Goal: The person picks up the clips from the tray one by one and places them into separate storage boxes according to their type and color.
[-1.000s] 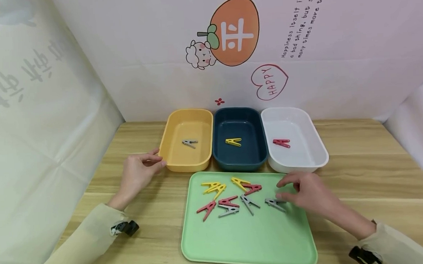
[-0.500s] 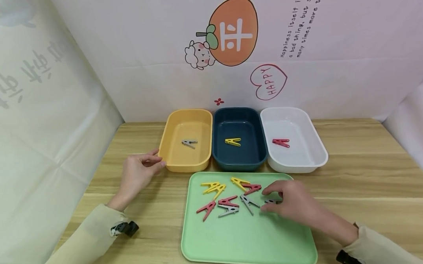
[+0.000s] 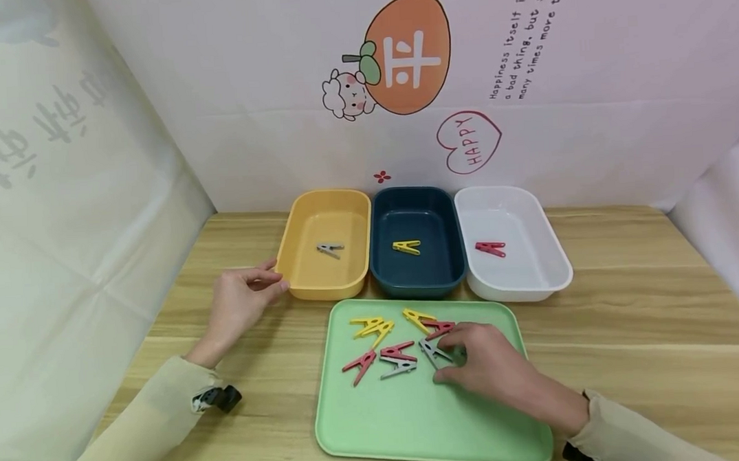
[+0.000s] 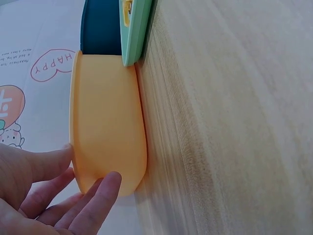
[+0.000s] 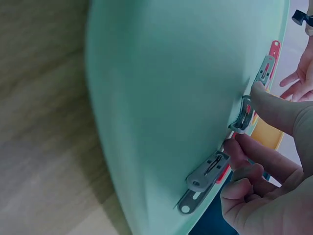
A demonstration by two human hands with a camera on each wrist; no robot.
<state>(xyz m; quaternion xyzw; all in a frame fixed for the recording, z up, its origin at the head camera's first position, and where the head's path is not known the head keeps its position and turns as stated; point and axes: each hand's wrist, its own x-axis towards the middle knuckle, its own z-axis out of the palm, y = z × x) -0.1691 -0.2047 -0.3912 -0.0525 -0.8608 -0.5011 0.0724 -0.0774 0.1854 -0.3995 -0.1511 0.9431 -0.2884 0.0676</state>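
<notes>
Spanning a grey clip [image 3: 427,347] on the green tray [image 3: 409,421] in the head view, with the right hand [image 3: 489,363] moderately wide. Touching the yellow bin [image 3: 329,292] at its near left corner with the left hand [image 3: 242,301]. In the left wrist view, resting loosely parted fingers against that bin. In the right wrist view, showing the clip between thumb and fingers; cannot tell about firm contact. Showing a second grey clip [image 5: 208,174] just beside the fingertips.

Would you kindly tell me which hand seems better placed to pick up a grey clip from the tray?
Probably the right hand: its thumb and fingers sit on either side of a grey clip on the green tray, while the left hand is at the yellow bin.
</notes>
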